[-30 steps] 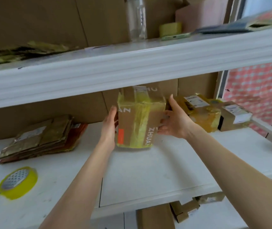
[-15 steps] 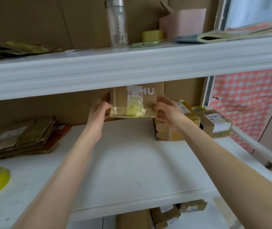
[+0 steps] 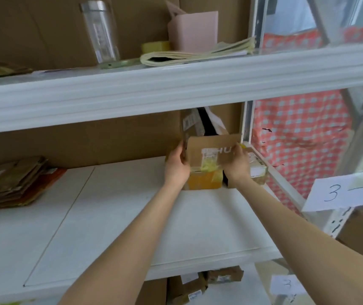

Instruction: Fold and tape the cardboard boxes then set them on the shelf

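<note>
Just left of the white corner post [image 3: 247,124], at the back of the middle shelf [image 3: 110,216], the taped cardboard box [image 3: 211,150] is held between both hands, over an orange-taped box [image 3: 204,181]. Whether its base already bears on that lower box cannot be told. The left hand [image 3: 177,166] grips the box's side away from the post, fingers curled round its edge. The right hand [image 3: 236,165] grips the side nearer the post, fingers wrapped onto the front face beside the yellow tape. A labelled box [image 3: 258,170] lies at the foot of the post, just beside the right hand. The folding and taping look done for this box, so the step in hand appears to be the last one, setting it on the shelf. The next move likely calls for settling it square on the orange-taped box, then loosening both grips and drawing the hands straight back. The right hand has little room between the box and the post. A stack of flattened cardboard [image 3: 11,180] waits well to the left of the post.
</note>
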`<state>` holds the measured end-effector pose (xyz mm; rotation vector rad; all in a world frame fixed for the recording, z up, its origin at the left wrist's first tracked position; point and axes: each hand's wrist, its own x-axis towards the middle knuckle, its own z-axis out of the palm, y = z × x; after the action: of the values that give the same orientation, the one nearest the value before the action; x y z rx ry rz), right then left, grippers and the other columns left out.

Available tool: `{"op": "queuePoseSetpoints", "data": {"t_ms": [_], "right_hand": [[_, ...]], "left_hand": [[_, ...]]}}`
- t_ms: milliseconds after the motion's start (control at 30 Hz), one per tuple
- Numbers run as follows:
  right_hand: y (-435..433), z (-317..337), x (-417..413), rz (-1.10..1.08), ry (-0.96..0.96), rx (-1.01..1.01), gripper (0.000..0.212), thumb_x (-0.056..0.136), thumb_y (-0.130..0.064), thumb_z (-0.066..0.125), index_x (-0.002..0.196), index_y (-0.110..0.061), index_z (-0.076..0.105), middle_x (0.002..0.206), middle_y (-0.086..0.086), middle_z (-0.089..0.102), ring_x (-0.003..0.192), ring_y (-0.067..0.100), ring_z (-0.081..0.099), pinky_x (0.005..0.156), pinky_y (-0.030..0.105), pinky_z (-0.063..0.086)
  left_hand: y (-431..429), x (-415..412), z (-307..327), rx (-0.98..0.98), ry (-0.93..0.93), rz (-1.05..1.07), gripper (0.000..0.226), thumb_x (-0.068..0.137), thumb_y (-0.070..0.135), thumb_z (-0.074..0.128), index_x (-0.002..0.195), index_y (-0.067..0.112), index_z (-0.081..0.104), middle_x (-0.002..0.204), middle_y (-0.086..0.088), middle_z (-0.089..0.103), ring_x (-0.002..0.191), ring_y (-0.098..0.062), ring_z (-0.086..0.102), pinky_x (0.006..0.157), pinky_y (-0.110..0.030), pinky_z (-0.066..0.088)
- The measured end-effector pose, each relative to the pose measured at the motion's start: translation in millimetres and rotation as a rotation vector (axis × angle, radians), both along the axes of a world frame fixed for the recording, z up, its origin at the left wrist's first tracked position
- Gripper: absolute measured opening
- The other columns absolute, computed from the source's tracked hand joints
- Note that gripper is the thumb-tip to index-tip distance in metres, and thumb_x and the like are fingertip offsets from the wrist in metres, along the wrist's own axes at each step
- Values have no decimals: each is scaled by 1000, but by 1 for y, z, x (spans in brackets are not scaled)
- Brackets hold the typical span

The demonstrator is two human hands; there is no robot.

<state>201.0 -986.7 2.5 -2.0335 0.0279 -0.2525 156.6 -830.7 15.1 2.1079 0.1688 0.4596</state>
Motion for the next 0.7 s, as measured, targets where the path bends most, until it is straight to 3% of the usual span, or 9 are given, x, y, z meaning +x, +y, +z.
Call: {"op": "queuePoseSetpoints", "data": {"t_ms": [67,133,267,333,433,533,700], "right_hand": [[4,-12,4,98,88,10,72,84,-3,55,148,-19,27,143,12,43,123,35,48,97,47,48],[6,-14,6,128,96,55,78,81,-1,56,149,-21,25,144,10,44,125,32,48,96,45,49],[4,-17,-3,-40,156,82,68,86,-14,59,147,-16,28,146,11,36,121,37,49,92,51,50],[7,-27,-18,-119,146,2,56,89,-26,59,137,-9,36,138,14,38,120,38,48,96,50,46],[26,-37,-44,-44,46,-157,45,89,-26,60,128,-9,44,131,14,42,121,34,46,94,46,44],[58,-36,-61,79,-61,-338,49,88,-26,62,130,-12,42,132,13,41,122,34,43,93,46,45],[125,-34,-84,236,-54,-589,54,89,-30,60,135,-16,37,135,15,38,123,35,39,95,42,41]], "left_hand": [[-6,6,-9,-22,74,22,58,96,16,48,149,27,27,140,-2,50,123,-23,52,101,-40,45],[-6,9,-11,-2,113,56,60,95,21,51,150,25,25,142,-1,48,127,-24,49,104,-42,43],[-5,3,-10,12,114,53,64,94,25,55,150,19,24,145,-3,45,129,-23,46,106,-41,40],[-2,-5,-13,125,103,98,60,94,23,56,148,17,30,144,-5,46,127,-25,48,104,-40,42],[9,-22,-22,378,158,165,60,91,19,56,146,17,31,141,-8,45,122,-29,51,97,-39,46],[29,-37,-29,569,200,182,56,89,17,58,141,15,38,137,-10,44,122,-30,48,91,-40,45],[89,-70,-38,752,242,219,53,88,15,60,138,14,42,136,-9,43,123,-29,44,93,-39,44]]}}
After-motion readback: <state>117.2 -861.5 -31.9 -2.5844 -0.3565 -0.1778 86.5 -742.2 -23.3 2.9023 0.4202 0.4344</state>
